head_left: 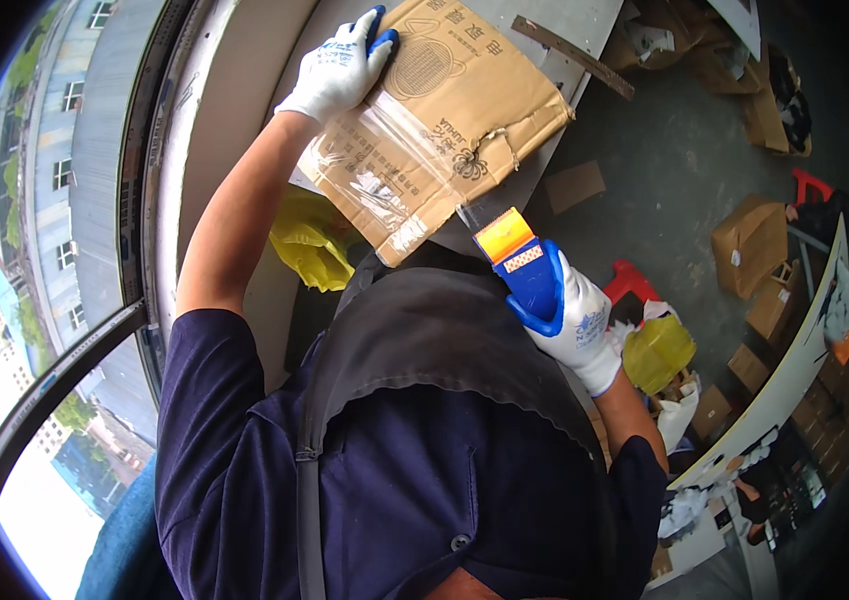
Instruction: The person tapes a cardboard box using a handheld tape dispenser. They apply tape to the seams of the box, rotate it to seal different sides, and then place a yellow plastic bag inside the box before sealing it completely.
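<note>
A flattish cardboard box (464, 90) with dark printing lies at an angle on the grey table, with shiny clear tape across its near end and a torn spot at its right side. My left hand (336, 72), in a white glove with blue fingertips, grips the box's far left edge. My right hand (576, 325), gloved alike, is wrapped round a blue and orange tape dispenser (529, 265) just off the box's near right corner. A clear strip reaches from the dispenser towards that corner; whether it sticks to the box I cannot tell.
A metal strip (574, 55) lies across the table's right edge. A yellow bag (311, 240) hangs at the table's near left, beside the window ledge. On the floor to the right are a cardboard piece (575, 187), a red stool (630, 282), another yellow bag (658, 352) and several cartons.
</note>
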`<state>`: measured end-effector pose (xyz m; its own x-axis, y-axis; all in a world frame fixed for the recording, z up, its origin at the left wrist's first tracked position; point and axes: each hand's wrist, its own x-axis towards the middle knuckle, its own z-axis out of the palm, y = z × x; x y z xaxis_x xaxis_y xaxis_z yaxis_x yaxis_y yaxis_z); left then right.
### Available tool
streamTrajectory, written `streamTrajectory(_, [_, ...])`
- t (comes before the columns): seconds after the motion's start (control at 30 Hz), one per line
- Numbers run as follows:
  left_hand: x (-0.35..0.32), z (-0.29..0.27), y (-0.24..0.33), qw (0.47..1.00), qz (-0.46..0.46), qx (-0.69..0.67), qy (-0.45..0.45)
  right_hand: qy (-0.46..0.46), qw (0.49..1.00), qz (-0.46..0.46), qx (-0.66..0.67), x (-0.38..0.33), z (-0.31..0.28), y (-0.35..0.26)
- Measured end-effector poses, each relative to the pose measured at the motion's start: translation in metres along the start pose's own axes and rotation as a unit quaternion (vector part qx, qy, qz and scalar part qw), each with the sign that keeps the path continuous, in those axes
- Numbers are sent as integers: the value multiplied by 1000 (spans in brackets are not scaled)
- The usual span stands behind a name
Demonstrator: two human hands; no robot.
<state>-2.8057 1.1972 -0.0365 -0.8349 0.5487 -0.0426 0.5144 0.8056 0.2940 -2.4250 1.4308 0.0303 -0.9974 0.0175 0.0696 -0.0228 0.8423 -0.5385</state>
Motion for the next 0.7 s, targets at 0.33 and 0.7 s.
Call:
streamTrajectory(0.33, [1, 7, -4, 1000, 20, 9, 8, 23, 1000, 3, -3, -25, 53, 40])
streamTrajectory(0.7, [5, -5, 6, 989, 36, 113, 84, 178, 984, 9, 29, 16, 218, 96])
